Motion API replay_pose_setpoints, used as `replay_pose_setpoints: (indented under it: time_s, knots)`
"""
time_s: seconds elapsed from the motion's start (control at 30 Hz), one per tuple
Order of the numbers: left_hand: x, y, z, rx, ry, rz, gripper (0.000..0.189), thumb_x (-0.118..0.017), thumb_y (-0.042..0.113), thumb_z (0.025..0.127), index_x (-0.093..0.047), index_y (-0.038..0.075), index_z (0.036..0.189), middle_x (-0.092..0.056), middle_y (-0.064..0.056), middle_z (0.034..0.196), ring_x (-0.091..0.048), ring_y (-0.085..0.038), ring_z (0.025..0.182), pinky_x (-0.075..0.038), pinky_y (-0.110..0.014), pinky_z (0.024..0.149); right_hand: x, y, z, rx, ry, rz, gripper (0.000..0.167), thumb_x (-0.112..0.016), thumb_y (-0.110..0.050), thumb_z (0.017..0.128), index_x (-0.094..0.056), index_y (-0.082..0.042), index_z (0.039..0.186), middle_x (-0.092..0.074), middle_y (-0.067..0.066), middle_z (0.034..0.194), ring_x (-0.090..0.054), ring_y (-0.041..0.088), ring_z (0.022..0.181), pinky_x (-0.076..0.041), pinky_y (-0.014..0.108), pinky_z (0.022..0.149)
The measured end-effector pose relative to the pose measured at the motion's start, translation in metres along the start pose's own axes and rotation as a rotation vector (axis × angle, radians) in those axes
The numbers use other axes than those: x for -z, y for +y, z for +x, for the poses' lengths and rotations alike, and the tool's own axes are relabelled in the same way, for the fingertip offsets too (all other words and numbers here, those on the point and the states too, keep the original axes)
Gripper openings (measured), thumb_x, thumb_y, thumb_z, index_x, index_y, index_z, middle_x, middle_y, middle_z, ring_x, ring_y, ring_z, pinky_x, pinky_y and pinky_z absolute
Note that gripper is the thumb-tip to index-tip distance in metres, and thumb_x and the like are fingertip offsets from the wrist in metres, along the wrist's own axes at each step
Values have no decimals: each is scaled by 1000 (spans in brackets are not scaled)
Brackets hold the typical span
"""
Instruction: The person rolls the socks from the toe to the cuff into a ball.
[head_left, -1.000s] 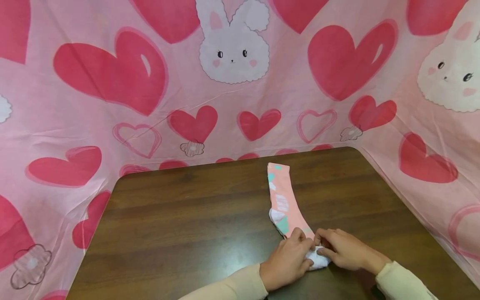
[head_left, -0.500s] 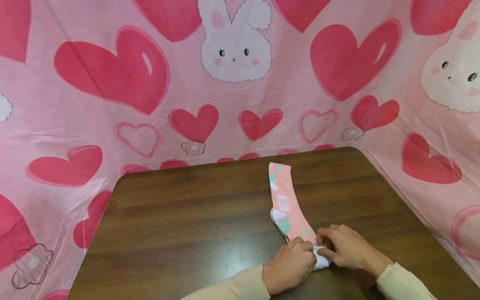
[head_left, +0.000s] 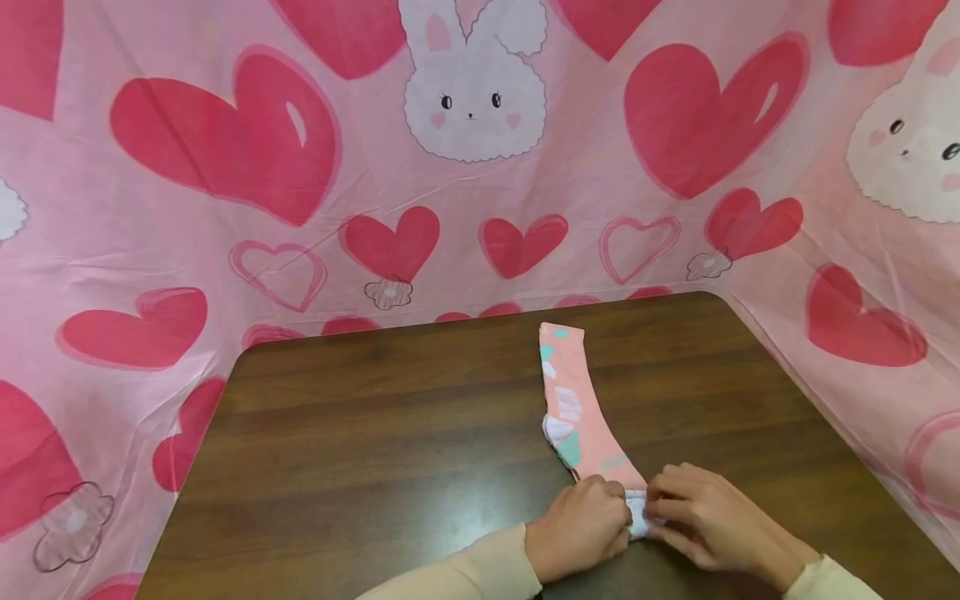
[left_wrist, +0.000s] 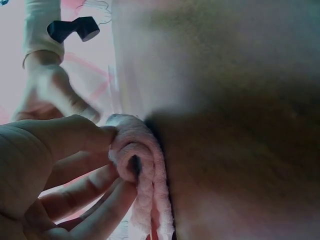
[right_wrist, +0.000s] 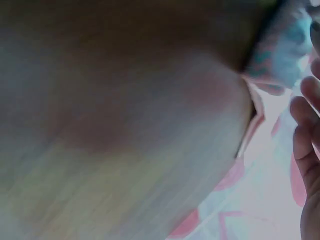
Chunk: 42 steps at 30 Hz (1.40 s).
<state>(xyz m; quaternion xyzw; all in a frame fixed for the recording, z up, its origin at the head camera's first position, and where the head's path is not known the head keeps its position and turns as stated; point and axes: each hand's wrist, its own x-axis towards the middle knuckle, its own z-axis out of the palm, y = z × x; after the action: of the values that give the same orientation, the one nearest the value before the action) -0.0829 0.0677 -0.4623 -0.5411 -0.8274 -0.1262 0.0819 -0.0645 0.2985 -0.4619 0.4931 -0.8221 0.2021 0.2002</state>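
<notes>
Pink sock [head_left: 582, 417], white toe [head_left: 636, 510] rolled on wood-grain table [head_left: 360, 433].
Left hand [head_left: 581, 527] pinches plush spiral roll [left_wrist: 142, 150]; right hand [head_left: 712, 518] loose beside it, thumb apart.

Head view: sock [head_left: 592, 408] on table [head_left: 360, 442], right of centre. Near end at lower right, left hand [head_left: 581, 529] to its left, right hand [head_left: 720, 521] to its right. Cloth [head_left: 457, 196] behind table, upper frame.

Head – fwd/down; wrist cams – close
</notes>
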Motion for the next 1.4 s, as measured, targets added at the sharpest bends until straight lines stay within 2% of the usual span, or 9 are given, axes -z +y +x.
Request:
replay_pose_setpoints:
  time_s: [0.13, 0.27, 0.43, 0.57, 0.73, 0.93, 1.13, 1.27, 1.4]
  knots:
    - [2, 1, 0, 20, -40, -9, 14, -83, 30, 83, -74, 26, 74, -50, 12, 71, -38, -1, 59, -30, -10, 50, -1, 1, -6, 26, -52, -29, 29, -86, -31, 79, -74, -15, 100, -64, -9, 102, -54, 6, 85, -46, 24, 74]
    - [4, 4, 1, 55, -88, 17, 20, -90, 38, 74, -73, 28, 77, -50, 12, 73, -42, -2, 61, -35, -11, 52, -2, 4, -9, 12, -107, -48, 38, -87, -33, 76, -75, -13, 106, -68, -9, 104, -59, 7, 90, -49, 27, 78]
    - [3, 8, 4, 80, -131, 77, 32, -93, 41, 68, -74, 29, 91, -54, 11, 78, -48, -4, 65, -39, -12, 53, -5, 8, -10, 23, -107, -48, 40, -88, -37, 74, -75, -14, 103, -69, -7, 104, -62, 9, 90, -51, 27, 77]
    - [0, 10, 4, 107, -117, 109, 34, -93, 36, 70, -75, 28, 97, -55, 9, 81, -49, -6, 65, -39, -14, 50, -8, 10, -11, 23, -95, -24, 37, -89, -35, 72, -74, -16, 98, -69, -6, 103, -63, 8, 88, -51, 25, 75]
    - [-4, 10, 3, 121, -49, 99, 26, -88, 25, 72, -74, 23, 94, -57, 7, 80, -47, -6, 62, -36, -15, 46, -9, 13, -12, -3, -78, 11, 35, -91, -24, 67, -73, -16, 97, -68, -9, 99, -62, 5, 86, -50, 22, 73]
    - [-5, 4, 1, 125, -3, 17, 28, -88, 23, 66, -66, 19, 83, -54, 7, 72, -48, -5, 60, -36, -14, 50, -11, 13, -10, -77, -57, 105, 40, -88, -8, 62, -72, -18, 97, -67, -13, 94, -58, 0, 81, -47, 14, 68]
    - [-4, -3, -1, 148, 1, -67, 26, -87, 22, 65, -64, 19, 77, -54, 9, 69, -48, 1, 62, -37, -12, 54, -10, 14, -4, -174, -88, 142, 37, -84, -6, 64, -70, -18, 96, -63, -17, 91, -51, -3, 75, -41, 8, 64]
    - [-1, -6, 1, 238, -32, -229, 18, -86, 18, 73, -73, 15, 84, -64, 9, 77, -53, 2, 69, -44, -14, 62, -7, 15, 2, -236, -155, 151, 32, -81, -6, 70, -69, -18, 98, -60, -19, 94, -50, -4, 77, -41, 10, 67]
    - [3, -10, 0, 327, -43, -358, 19, -87, 20, 79, -77, 12, 93, -69, 9, 88, -57, 4, 76, -50, -18, 71, -4, 16, 7, -283, -244, 175, 26, -78, -9, 82, -67, -18, 105, -59, -18, 100, -53, -3, 85, -48, 19, 70]
